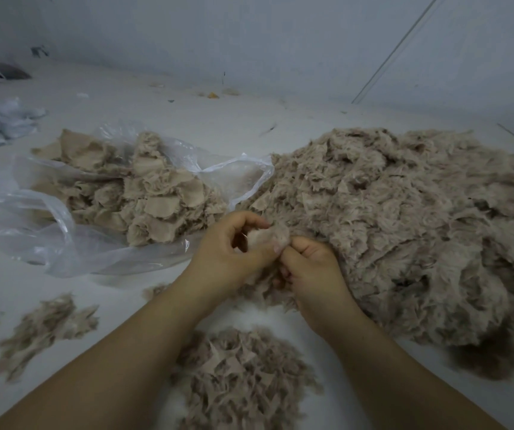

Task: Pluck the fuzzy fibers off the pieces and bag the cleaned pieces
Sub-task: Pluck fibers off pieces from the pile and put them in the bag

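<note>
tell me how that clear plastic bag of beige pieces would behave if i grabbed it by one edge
The clear thin plastic bag lies crumpled and slumped flat, so it would probably be floppy and hold no shape. Its mouth gapes open toward the cleaned beige fabric pieces heaped in it, so lifting one edge could spill them. The glossy film may feel slippery.

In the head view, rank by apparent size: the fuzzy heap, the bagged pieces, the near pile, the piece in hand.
1. Fuzzy heap
2. Bagged pieces and near pile: look alike, and the pile is nearer the camera, so unranked
3. Piece, held by left hand and right hand
</note>
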The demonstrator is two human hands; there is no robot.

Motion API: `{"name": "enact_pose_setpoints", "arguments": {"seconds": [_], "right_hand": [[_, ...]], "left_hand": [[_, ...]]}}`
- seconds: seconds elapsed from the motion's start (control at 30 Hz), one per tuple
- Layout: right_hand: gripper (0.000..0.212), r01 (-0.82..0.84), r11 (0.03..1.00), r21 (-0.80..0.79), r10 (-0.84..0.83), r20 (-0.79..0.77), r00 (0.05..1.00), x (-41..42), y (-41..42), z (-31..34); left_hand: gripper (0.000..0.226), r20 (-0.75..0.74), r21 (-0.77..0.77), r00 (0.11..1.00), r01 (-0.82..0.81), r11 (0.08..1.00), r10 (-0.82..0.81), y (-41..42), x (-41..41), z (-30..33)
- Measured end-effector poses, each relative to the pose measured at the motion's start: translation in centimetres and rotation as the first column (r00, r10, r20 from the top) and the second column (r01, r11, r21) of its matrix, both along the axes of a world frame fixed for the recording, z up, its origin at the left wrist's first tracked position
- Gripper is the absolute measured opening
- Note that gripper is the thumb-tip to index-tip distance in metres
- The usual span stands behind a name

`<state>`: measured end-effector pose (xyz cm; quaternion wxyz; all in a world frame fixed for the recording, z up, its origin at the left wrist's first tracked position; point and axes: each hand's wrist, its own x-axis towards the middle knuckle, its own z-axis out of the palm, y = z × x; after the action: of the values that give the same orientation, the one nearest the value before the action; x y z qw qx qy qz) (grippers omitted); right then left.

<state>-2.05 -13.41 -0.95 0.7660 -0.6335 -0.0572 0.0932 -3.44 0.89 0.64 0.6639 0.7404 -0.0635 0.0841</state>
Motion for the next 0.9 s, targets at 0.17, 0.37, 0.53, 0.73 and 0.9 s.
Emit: {"name": "enact_pose_setpoints", "arguments": {"seconds": [0.17, 0.37, 0.53, 0.73, 0.9], "right_hand": [[0.037, -0.086, 0.994, -0.068, 0.091, 0.068, 0.994, -0.2, -0.2, 0.0], [0.045, -0.127, 0.987, -0.094, 0.134, 0.073, 0.988, -0.1, -0.2, -0.2], [0.038, -0.055, 0.998, -0.003, 0.055, -0.014, 0.998, 0.2, -0.3, -0.2], [0.033, 0.074, 0.989, 0.132, -0.055, -0.138, 0.989, 0.7, -0.2, -0.2], [0.027, 0.064, 0.990, 0.128, -0.051, -0.098, 0.994, 0.4, -0.2, 0.1]], "left_hand": [[0.032, -0.014, -0.058, 0.997, 0.076, 0.995, -0.077, 0.6, 0.3, 0.1], [0.006, -0.009, -0.148, 0.989, 0.143, 0.979, -0.145, 0.3, 0.0, 0.4], [0.020, -0.021, -0.316, 0.982, -0.184, 0.931, 0.187, 0.8, 0.8, 0.6], [0.025, -0.259, 0.121, 0.744, 0.657, 0.744, -0.616, 5.4, 0.0, 2.3], [0.038, -0.209, 0.060, 0.950, 0.247, 0.967, -0.230, 3.8, 0.3, 1.8]]}}
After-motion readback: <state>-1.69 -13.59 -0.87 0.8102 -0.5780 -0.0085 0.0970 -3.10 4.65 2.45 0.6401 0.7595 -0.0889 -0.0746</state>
